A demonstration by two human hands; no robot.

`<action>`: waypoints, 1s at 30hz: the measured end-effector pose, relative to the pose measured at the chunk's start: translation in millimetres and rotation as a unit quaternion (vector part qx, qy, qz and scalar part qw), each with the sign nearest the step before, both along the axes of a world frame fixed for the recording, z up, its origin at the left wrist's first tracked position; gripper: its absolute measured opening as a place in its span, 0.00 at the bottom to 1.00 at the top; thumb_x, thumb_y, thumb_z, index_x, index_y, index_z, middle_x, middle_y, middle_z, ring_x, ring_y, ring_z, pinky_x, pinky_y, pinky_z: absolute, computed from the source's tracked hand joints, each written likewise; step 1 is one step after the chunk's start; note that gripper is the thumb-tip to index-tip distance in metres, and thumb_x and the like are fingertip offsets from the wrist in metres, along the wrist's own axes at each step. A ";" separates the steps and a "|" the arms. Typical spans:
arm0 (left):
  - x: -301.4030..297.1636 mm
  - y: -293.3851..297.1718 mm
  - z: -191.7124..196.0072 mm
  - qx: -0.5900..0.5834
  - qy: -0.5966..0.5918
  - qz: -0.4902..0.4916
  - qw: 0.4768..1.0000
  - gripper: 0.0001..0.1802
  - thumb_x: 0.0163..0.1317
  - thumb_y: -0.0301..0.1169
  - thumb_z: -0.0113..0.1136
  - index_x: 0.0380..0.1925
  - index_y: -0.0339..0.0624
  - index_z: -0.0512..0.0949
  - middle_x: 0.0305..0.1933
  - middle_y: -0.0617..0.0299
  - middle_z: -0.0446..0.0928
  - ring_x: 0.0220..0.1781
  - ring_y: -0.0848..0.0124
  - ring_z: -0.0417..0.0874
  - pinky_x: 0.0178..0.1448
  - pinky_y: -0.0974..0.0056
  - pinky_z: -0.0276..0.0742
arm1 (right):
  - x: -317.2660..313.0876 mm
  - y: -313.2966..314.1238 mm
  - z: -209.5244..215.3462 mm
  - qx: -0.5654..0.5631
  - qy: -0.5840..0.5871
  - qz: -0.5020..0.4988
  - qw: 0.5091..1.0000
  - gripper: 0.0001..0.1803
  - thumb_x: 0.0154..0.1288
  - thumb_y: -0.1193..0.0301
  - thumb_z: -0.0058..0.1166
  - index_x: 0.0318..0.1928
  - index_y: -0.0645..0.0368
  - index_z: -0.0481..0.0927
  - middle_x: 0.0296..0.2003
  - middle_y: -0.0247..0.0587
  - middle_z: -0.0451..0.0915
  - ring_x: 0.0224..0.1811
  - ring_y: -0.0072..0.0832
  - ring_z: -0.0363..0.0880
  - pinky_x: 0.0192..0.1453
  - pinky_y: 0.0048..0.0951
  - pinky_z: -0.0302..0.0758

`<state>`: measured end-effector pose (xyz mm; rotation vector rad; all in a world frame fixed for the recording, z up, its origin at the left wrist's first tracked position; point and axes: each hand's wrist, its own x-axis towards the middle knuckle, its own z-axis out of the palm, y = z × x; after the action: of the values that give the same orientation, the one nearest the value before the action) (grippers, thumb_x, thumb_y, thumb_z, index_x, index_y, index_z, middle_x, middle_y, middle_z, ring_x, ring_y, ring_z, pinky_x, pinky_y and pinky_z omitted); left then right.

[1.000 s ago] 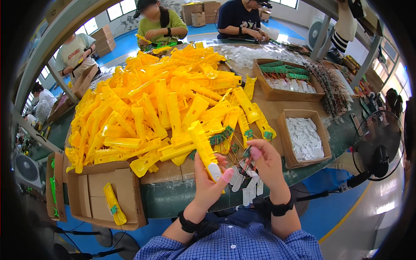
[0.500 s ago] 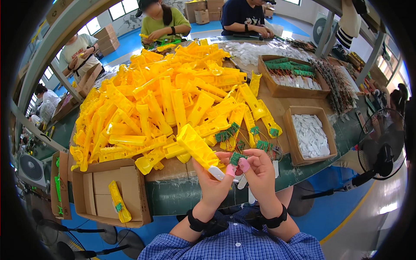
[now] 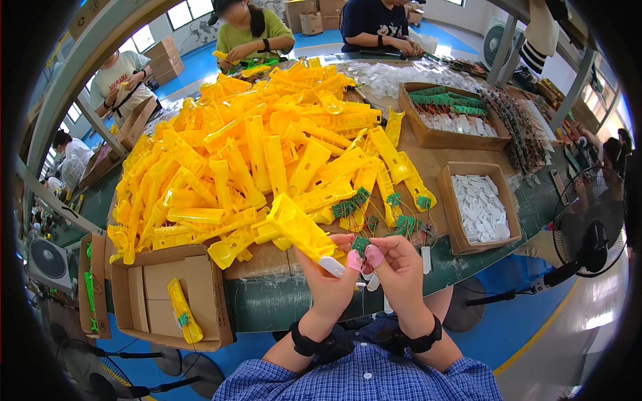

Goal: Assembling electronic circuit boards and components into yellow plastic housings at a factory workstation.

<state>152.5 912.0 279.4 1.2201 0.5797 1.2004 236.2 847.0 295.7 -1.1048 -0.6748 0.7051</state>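
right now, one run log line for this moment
left hand: holds yellow housing | right hand: pinches green circuit board at housing end | cardboard box: one housing inside

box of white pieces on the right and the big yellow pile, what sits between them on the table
In the head view, small green circuit boards with thin wires lie on brown cardboard between the box of white pieces and the yellow pile.

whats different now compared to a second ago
The left hand has tipped the yellow plastic housing from nearly upright to slanting up-left, its white tip now at the fingers. The right hand has closed in beside it, pressing a small green circuit board toward that end. Both grips are unchanged, and so are the yellow pile and the cardboard boxes.
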 end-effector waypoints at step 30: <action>-24.5 11.6 11.0 -0.105 -0.093 -0.246 0.959 0.31 0.66 0.56 0.36 0.55 0.42 0.63 0.53 0.54 0.69 0.53 0.65 0.73 0.58 0.60 0.68 | -8.4 -13.9 40.0 -0.059 -0.239 0.042 0.968 0.12 0.58 0.80 0.54 0.44 0.65 0.76 0.29 0.41 0.79 0.30 0.22 0.78 0.36 0.21 0.75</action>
<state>128.0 923.6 290.4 0.9801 0.2311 0.7955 227.8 833.2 335.7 -1.3809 -1.1061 0.5567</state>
